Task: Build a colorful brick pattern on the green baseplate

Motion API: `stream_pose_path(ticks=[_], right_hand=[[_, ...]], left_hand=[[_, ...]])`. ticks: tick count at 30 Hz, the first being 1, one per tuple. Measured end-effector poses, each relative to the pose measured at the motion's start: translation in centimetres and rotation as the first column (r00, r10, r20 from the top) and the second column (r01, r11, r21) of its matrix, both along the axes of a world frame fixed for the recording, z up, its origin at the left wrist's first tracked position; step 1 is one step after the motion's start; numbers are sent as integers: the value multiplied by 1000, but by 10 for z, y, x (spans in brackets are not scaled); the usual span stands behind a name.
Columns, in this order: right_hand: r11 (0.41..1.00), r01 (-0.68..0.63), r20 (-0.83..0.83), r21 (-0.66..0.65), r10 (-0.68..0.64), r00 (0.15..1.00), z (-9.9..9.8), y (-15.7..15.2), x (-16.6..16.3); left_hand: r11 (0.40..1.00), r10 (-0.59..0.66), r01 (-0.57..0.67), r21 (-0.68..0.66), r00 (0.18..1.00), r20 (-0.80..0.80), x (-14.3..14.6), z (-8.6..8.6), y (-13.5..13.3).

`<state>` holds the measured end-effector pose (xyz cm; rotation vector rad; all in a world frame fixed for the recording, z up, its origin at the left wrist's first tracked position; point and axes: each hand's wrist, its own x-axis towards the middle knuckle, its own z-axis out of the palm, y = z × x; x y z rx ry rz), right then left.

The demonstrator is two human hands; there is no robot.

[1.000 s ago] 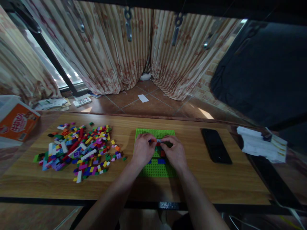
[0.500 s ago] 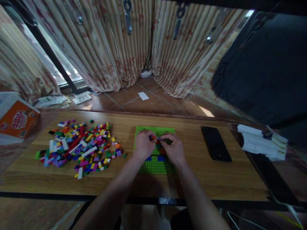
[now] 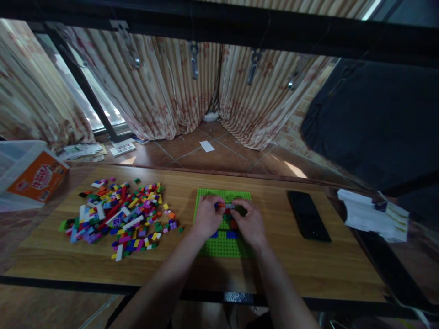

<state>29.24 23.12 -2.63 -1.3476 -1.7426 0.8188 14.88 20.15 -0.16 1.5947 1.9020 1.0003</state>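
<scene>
Over the green studded baseplate point(image 3: 219, 250) my two hands meet, fingertips almost touching. My left hand point(image 3: 208, 214) is closed in a pinch at a small orange-and-blue bit of toy brick point(image 3: 220, 205). Opposite it, my right hand point(image 3: 251, 221) pinches a small greyish brick point(image 3: 229, 206). Their fingers partly cover both pieces, so the exact shapes are hard to make out. Below the fingertips, a reddish brick point(image 3: 234, 224) and a blue brick point(image 3: 232, 235) sit on the plate. Another blue brick shows by my left wrist.
A loose pile of mixed bricks point(image 3: 123, 214) covers the left of the wooden table point(image 3: 281, 269). To the right lies a black phone point(image 3: 308, 215), with white papers point(image 3: 372, 214) beyond it. A clear bin with an orange label point(image 3: 39, 177) stands at far left.
The camera view has tilted up a little, so everything sits lower. Both hands stay together over the plate; a greyish brick now shows between the fingertips.
</scene>
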Motion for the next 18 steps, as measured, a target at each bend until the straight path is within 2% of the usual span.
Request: stream_pose_path(ticks=[3, 5, 7, 10, 14, 18], right_hand=[[1000, 19, -48, -11, -19, 999, 1, -1, 5], [999, 51, -62, 7, -51, 997, 6, -2, 8], [995, 55, -14, 80, -54, 998, 14, -5, 8], [979, -54, 153, 197, 24, 988, 24, -15, 3], [960, -210, 476, 183, 101, 874, 21, -36, -15], [964, -243, 687, 104, 107, 719, 9, -52, -28]], left_hand=[[998, -26, 19, 64, 994, 110, -7, 5, -6], [995, 3, -24, 98, 978, 206, -17, 10, -8], [987, 55, -100, 129, 948, 312, -32, 15, -8], [955, 123, -230, 188, 881, 457, -58, 19, -10], [895, 206, -386, 224, 803, 559, -91, 20, -17], [852, 237, -470, 231, 739, 630, -111, 25, -29]])
